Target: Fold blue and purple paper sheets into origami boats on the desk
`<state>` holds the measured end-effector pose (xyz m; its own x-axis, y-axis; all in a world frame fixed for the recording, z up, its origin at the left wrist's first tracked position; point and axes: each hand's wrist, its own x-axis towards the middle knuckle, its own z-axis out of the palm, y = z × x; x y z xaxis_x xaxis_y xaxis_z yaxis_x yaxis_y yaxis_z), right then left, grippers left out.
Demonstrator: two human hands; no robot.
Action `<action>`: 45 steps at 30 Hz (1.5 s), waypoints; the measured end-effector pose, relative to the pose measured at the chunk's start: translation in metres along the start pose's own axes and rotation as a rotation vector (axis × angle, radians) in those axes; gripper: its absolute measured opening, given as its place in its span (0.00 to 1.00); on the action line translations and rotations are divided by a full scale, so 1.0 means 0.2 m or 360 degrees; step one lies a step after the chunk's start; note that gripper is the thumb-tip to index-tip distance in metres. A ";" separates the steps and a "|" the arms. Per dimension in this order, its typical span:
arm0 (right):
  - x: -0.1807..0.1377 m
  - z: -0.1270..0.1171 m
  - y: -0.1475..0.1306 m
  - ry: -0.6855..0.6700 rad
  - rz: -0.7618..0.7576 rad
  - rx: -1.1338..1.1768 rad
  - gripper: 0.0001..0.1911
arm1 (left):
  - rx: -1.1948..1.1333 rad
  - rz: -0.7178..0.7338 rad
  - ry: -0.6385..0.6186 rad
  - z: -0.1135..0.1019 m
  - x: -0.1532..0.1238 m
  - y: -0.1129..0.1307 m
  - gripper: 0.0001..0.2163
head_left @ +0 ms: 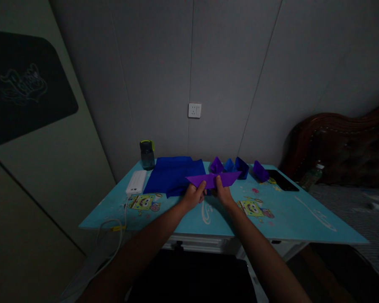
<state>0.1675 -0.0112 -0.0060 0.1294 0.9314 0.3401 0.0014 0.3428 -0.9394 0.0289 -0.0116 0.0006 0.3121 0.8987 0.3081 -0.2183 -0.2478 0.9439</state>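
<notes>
Blue table (287, 219), fingers (203, 186) pinching purple paper (213, 179) (folded)

Both arms stretched forward, left hand (194, 195) and right hand (223, 194) side by side, fingers pinched closed

You had nothing legible before you: the white script on the table (318, 216) was too blurred, and the pale scrawl on the dark panel (22, 86) (a drawing, perhaps) stayed unreadable.
</notes>
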 end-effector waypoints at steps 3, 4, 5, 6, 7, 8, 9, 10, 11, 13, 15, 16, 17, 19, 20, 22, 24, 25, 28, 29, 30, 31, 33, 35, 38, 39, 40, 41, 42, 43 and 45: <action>0.00 0.01 0.00 0.0074 0.0094 -0.0033 0.33 | -0.0001 -0.0017 -0.0004 0.00 0.00 0.00 0.27; -0.01 0.01 0.00 0.0081 0.0100 -0.0059 0.33 | -0.0015 -0.0026 0.0002 0.00 0.01 -0.01 0.27; -0.01 0.01 -0.01 0.0084 0.0100 -0.0079 0.34 | -0.0032 -0.0036 0.0003 0.00 0.01 -0.01 0.27; -0.01 0.01 -0.01 0.0087 0.0104 -0.0091 0.34 | -0.0047 -0.0047 0.0000 0.00 0.01 -0.01 0.27; -0.01 0.01 -0.02 0.0077 0.0107 -0.0097 0.35 | -0.0058 -0.0056 -0.0005 0.00 0.01 -0.01 0.28; -0.01 0.00 -0.02 0.0061 0.0102 -0.0096 0.36 | -0.0063 -0.0061 -0.0008 0.00 0.01 -0.01 0.28; -0.01 0.00 -0.03 0.0051 0.0086 -0.0090 0.37 | -0.0063 -0.0062 -0.0004 0.00 0.01 -0.01 0.28; -0.01 -0.01 -0.04 0.0052 0.0066 -0.0085 0.37 | -0.0059 -0.0060 0.0002 0.00 0.01 0.00 0.28; -0.01 -0.01 -0.05 0.0076 0.0043 -0.0081 0.37 | -0.0055 -0.0056 0.0014 0.00 0.01 0.00 0.28; -0.01 -0.02 -0.06 0.0182 0.0010 -0.0066 0.36 | -0.0052 -0.0057 0.0035 -0.01 0.01 0.01 0.28; 0.00 -0.02 -0.08 0.0285 0.0011 -0.0031 0.34 | -0.0056 -0.0072 0.0045 -0.01 0.01 0.01 0.28; 0.00 -0.02 -0.08 0.0296 0.0009 -0.0022 0.33 | -0.0060 -0.0078 0.0048 -0.01 0.01 0.01 0.28; -0.01 -0.02 -0.09 0.0276 -0.0001 -0.0024 0.33 | -0.0065 -0.0081 0.0048 -0.01 0.01 0.01 0.28; 0.00 -0.02 -0.11 0.0194 -0.0027 -0.0062 0.35 | -0.0076 -0.0074 0.0052 -0.01 0.02 0.00 0.28; 0.00 -0.02 -0.11 0.0173 -0.0041 -0.0083 0.36 | -0.0082 -0.0072 0.0047 -0.02 0.02 0.00 0.28; 0.00 -0.03 -0.12 0.0229 -0.0045 -0.0103 0.36 | -0.0101 -0.0088 0.0034 -0.02 0.02 0.00 0.28; 0.01 -0.04 -0.12 0.0359 -0.0028 -0.0091 0.35 | -0.0123 -0.0115 0.0024 -0.02 0.02 0.00 0.27; 0.02 -0.04 -0.11 0.0405 -0.0022 -0.0082 0.35 | -0.0128 -0.0127 0.0019 -0.02 0.02 0.00 0.27; 0.03 -0.05 -0.10 0.0363 -0.0040 -0.0002 0.34 | -0.0115 -0.0139 0.0019 -0.01 0.02 0.00 0.27; 0.03 -0.05 -0.10 0.0327 -0.0048 0.0055 0.34 | -0.0101 -0.0138 0.0016 -0.01 0.01 0.00 0.27; 0.04 -0.06 -0.10 0.0296 -0.0053 0.0125 0.34 | -0.0087 -0.0134 0.0012 -0.01 0.01 0.00 0.27; 0.04 -0.06 -0.10 0.0275 -0.0055 0.0204 0.34 | -0.0074 -0.0125 0.0009 -0.02 0.01 -0.01 0.27; 0.06 -0.07 -0.10 0.0260 -0.0054 0.0344 0.32 | -0.0055 -0.0095 0.0010 -0.03 0.02 -0.01 0.26; 0.06 -0.07 -0.11 0.0278 -0.0059 0.0395 0.31 | -0.0074 -0.0064 0.0024 -0.04 0.03 -0.02 0.26; 0.05 -0.06 -0.11 0.0331 -0.0128 0.0305 0.29 | -0.0231 -0.0053 0.0073 -0.05 0.05 -0.03 0.23; 0.05 -0.05 -0.10 0.0330 -0.0174 0.0250 0.29 | -0.0304 -0.0056 0.0086 -0.05 0.05 -0.03 0.22; 0.04 -0.04 -0.10 0.0312 -0.0232 0.0185 0.28 | -0.0373 -0.0057 0.0091 -0.05 0.05 -0.02 0.21; 0.03 -0.04 -0.09 0.0282 -0.0298 0.0106 0.28 | -0.0431 -0.0056 0.0085 -0.05 0.05 -0.02 0.21; 0.02 -0.04 -0.07 0.0247 -0.0372 0.0014 0.27 | -0.0479 -0.0053 0.0066 -0.05 0.05 -0.01 0.21; 0.02 -0.03 -0.06 0.0212 -0.0448 -0.0090 0.26 | -0.0522 -0.0049 0.0039 -0.05 0.05 -0.01 0.21; 0.01 -0.04 -0.05 0.0146 -0.0607 -0.0322 0.25 | -0.0609 -0.0045 -0.0014 -0.04 0.04 0.00 0.22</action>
<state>0.1752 -0.0131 0.0036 0.1695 0.7249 0.6676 0.2592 0.6208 -0.7399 0.0237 -0.0003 0.0018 0.3303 0.8997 0.2853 -0.5383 -0.0687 0.8399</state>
